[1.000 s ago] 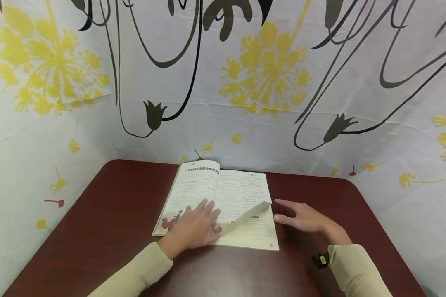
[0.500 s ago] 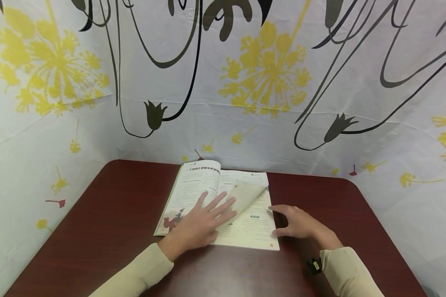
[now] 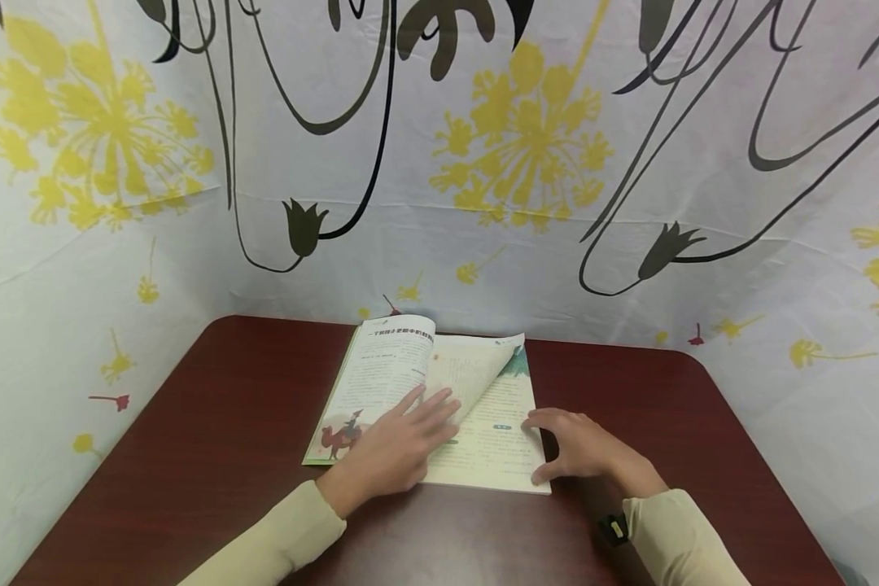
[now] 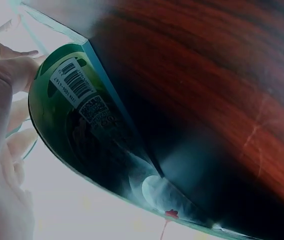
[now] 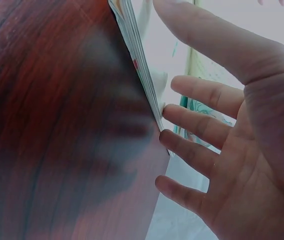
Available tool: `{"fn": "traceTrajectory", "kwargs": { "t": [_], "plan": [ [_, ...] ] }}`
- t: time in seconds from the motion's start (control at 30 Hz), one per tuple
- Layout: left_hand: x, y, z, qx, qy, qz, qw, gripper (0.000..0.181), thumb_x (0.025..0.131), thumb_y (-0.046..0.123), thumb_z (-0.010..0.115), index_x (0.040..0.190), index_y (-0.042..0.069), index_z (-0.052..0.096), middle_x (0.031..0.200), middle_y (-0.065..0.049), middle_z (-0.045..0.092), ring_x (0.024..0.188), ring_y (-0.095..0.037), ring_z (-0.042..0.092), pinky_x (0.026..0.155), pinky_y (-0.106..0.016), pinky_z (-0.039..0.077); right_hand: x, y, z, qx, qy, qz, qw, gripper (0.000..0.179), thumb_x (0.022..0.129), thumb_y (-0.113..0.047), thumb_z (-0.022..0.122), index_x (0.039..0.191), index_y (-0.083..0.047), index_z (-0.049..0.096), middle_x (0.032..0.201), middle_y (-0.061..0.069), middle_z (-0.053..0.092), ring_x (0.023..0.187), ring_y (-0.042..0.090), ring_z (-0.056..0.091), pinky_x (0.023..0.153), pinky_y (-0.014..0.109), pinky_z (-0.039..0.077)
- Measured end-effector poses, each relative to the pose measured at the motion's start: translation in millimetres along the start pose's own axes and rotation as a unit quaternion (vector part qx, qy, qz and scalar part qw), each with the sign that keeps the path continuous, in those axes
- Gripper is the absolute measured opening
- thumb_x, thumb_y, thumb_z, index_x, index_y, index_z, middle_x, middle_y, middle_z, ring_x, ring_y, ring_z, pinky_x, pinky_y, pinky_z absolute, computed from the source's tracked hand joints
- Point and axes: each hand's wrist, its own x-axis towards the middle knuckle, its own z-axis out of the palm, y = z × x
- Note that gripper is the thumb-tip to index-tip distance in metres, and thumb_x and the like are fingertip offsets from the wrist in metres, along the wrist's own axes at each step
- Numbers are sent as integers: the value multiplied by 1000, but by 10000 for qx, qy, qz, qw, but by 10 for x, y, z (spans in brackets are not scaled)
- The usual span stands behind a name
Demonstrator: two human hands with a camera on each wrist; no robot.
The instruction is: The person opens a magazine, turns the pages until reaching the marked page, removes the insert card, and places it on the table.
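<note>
A book point(image 3: 391, 366) lies open on the table, with text on its pages and a camel picture at the lower left. My left hand point(image 3: 388, 448) rests across its lower middle, fingers spread. A partly turned leaf point(image 3: 465, 370) curls diagonally beyond those fingers, its far corner raised. At the right edge, my right hand point(image 3: 589, 448) has thumb and fingers apart, fingertips at the page margin. In the left wrist view, the green back cover point(image 4: 56, 107) with a barcode bows upward beside the thumb. The right wrist view shows fingertips against the page edges point(image 5: 140, 65).
The dark red wooden table point(image 3: 212, 423) has rounded far corners. A white cloth point(image 3: 410, 268) printed with yellow and grey flowers hangs behind it and along both sides. A black strap device point(image 3: 615, 529) is at the right wrist.
The leaf has folded over from the lower right toward the left and far side, showing the page beneath. My right hand has moved left to the book's edge. My left fingers spread and shifted slightly.
</note>
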Motion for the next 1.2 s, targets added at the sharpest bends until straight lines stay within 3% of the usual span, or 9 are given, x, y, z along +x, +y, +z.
{"fn": "traceTrajectory", "kwargs": {
  "t": [0.2, 0.43, 0.63, 1.0, 1.2],
  "plan": [
    [13, 21, 15, 180, -228, 107, 9995, 37, 86, 21, 60, 123, 21, 65, 151, -7, 45, 149, -27, 25, 120, -49, 15, -1, -32, 16, -100, -57, 236, 9997, 74, 65, -44, 91, 123, -6, 67, 134, 18, 58, 122, 39, 55, 96, 57, 45],
    [14, 30, 0, 294, -149, 207, 9992, 28, 82, 27, 66, 108, 19, 71, 145, -8, 52, 145, -30, 33, 118, -53, 20, -16, -61, 32, -109, -42, 367, 9993, 74, 64, -44, 91, 123, -8, 66, 136, 15, 56, 124, 36, 54, 96, 60, 42],
    [13, 29, -18, 341, -124, 78, 9993, 20, 82, 30, 64, 94, 15, 70, 141, -11, 55, 143, -31, 36, 117, -54, 21, -19, -68, 38, -120, 11, 334, 9994, 73, 64, -44, 92, 122, -8, 67, 135, 16, 56, 127, 36, 50, 96, 63, 39],
    [25, 49, -22, 258, -474, -314, 9980, 26, 86, 28, 62, 106, 14, 70, 143, -9, 54, 143, -30, 35, 118, -53, 18, -28, -40, 70, -151, 37, 426, 9990, 72, 64, -43, 92, 123, -8, 68, 136, 16, 56, 129, 35, 49, 99, 62, 37],
    [30, 50, -37, 373, -611, -441, 9965, 23, 85, 32, 63, 97, 16, 73, 144, -8, 54, 142, -30, 37, 114, -60, 22, -33, -42, 65, -166, 96, 322, 9993, 73, 65, -45, 91, 123, -8, 68, 136, 17, 56, 128, 36, 50, 97, 62, 38]
  ]
}}
